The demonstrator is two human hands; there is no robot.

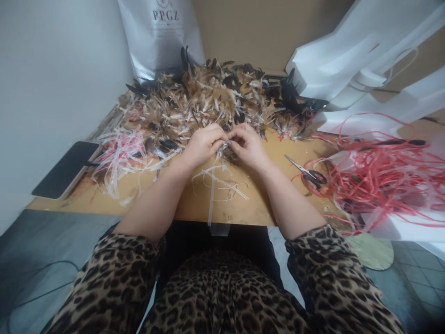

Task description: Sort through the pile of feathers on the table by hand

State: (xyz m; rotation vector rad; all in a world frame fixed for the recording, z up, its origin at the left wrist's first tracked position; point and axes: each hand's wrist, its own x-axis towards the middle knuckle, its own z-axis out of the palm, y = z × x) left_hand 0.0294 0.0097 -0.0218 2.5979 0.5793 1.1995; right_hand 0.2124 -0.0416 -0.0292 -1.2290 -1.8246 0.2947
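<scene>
At the near edge of a large heap of brown, white and black feathers [208,95], my two hands meet with fingertips almost touching. My left hand [208,143] is pinched closed on a small bunch of feathers [223,149]. From the other side my right hand [246,144] pinches the same bunch, thumb and forefinger pressed together. The bunch's whitish quill ends point toward me; its upper part is hidden by my fingers and blends into the heap. Thin whitish ribbon strips [222,182] lie crossed on the wooden tabletop [257,204] below my hands.
Scissors [309,172] lie right of my hands, beside a tangle of red ribbon strips [385,181] on a white sewing machine [333,65]. At left are pink-white strips [120,155] and a phone [66,170]. Behind the heap stands a white bag [163,41].
</scene>
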